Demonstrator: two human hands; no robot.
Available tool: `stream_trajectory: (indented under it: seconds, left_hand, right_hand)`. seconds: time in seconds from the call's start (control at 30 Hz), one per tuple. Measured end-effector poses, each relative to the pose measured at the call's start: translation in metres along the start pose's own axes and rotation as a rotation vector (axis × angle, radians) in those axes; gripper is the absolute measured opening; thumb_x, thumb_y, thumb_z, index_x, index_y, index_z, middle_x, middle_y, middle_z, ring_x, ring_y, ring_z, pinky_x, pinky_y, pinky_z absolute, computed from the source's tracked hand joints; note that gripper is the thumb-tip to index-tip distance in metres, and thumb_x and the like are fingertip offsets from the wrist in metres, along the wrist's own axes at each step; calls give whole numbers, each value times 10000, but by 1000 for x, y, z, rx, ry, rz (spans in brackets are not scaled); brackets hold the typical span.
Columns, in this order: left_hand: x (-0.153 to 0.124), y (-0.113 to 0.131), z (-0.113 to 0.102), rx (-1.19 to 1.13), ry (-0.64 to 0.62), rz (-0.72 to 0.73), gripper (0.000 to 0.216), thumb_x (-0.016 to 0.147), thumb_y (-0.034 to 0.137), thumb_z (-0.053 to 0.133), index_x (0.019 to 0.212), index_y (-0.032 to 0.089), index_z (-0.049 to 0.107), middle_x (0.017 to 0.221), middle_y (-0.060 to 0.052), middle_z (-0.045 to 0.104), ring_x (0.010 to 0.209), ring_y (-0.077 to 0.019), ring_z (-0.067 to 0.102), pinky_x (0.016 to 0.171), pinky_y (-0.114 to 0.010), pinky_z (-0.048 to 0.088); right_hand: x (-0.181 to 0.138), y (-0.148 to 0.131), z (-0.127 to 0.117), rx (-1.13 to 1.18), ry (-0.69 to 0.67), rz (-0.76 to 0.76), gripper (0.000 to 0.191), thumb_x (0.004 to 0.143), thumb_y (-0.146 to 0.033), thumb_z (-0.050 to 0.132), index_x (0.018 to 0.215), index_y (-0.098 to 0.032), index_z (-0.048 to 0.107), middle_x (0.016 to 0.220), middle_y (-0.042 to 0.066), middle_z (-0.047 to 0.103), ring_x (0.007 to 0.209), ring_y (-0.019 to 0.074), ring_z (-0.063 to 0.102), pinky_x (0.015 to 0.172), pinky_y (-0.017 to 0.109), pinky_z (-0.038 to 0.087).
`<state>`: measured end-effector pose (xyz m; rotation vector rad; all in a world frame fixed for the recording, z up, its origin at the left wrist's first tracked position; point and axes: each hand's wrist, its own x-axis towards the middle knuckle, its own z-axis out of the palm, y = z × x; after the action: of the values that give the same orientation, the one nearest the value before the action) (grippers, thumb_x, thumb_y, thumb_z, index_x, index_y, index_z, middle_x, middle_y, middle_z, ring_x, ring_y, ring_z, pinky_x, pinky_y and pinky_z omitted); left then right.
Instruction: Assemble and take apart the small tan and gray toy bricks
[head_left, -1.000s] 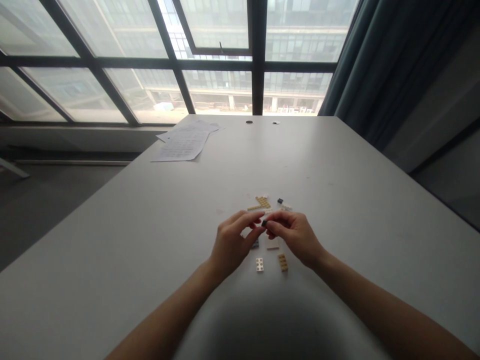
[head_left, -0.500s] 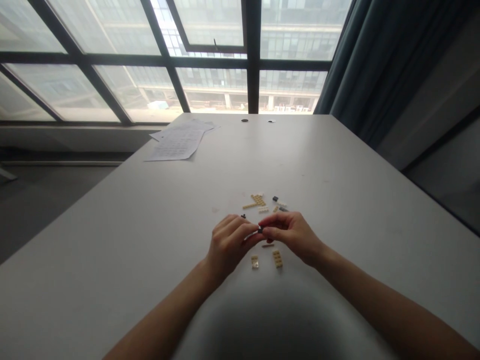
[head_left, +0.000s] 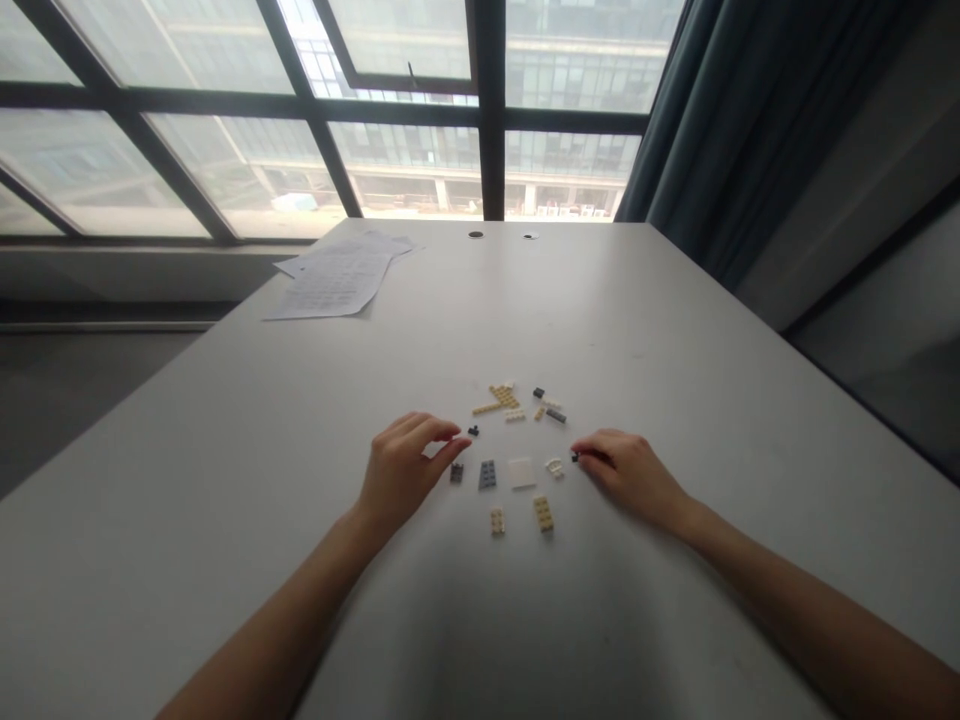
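My left hand (head_left: pixel 409 462) is open, with thumb and forefinger apart just left of a small black toy brick (head_left: pixel 473 431) on the table. My right hand (head_left: pixel 630 468) pinches another small black brick (head_left: pixel 575 457) between thumb and fingertips, low over the table. Between the hands lie a dark grey studded piece (head_left: pixel 457 473), a grey wedge plate (head_left: pixel 487 475), a smooth white tile (head_left: pixel 522 473) and a white curved piece (head_left: pixel 554 467). Closer to me are a small cream brick (head_left: pixel 497 522) and a larger tan brick (head_left: pixel 544 514).
Behind the hands lie tan plates (head_left: pixel 504 397), a white strip (head_left: pixel 515 415), a black brick (head_left: pixel 538 393) and a long grey brick (head_left: pixel 556 415). Printed papers (head_left: pixel 334 280) rest at the white table's (head_left: pixel 675 600) far left, below the windows. A dark curtain (head_left: pixel 697 130) hangs at right.
My hands, together half a second ago over a small black piece, have parted left and right. The bricks they covered now show. The view has shifted slightly.
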<state>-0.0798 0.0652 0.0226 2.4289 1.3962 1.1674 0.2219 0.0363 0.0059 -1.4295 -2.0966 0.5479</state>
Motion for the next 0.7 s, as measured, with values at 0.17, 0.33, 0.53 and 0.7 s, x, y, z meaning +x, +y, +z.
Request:
stream_trajectory:
  seconds: [0.17, 0.33, 0.53, 0.7]
  left_hand:
    - [-1, -11, 6, 37, -147, -44, 144, 831, 340, 626, 841, 207, 683, 818, -32, 688, 783, -182, 619, 718, -293, 477]
    - [7, -19, 14, 18, -282, -110, 161, 811, 296, 608, 912, 226, 712, 923, -42, 696, 880, -210, 621, 816, -340, 473]
    - [15, -23, 26, 54, -359, -150, 196, 811, 303, 583, 923, 235, 729, 913, -40, 671, 767, -177, 612, 728, -303, 475]
    - [19, -20, 29, 25, -355, -141, 174, 823, 309, 576, 796, 235, 732, 879, -38, 667, 787, -185, 597, 744, -311, 453]
  right_hand:
    - [1, 6, 6, -86, 23, -12, 177, 888, -166, 532, 932, -188, 702, 905, 66, 684, 873, 201, 614, 815, 339, 476]
    - [0, 10, 8, -70, 42, -18, 170, 890, -177, 530, 914, -190, 698, 904, 68, 653, 866, 198, 597, 806, 335, 472]
    - [-1, 8, 9, -36, 70, 6, 162, 887, -197, 537, 933, -194, 692, 904, 61, 642, 848, 193, 601, 779, 323, 474]
    - [-1, 6, 9, 43, 109, 64, 156, 865, -216, 573, 977, -194, 680, 888, 40, 627, 737, 160, 593, 706, 298, 485]
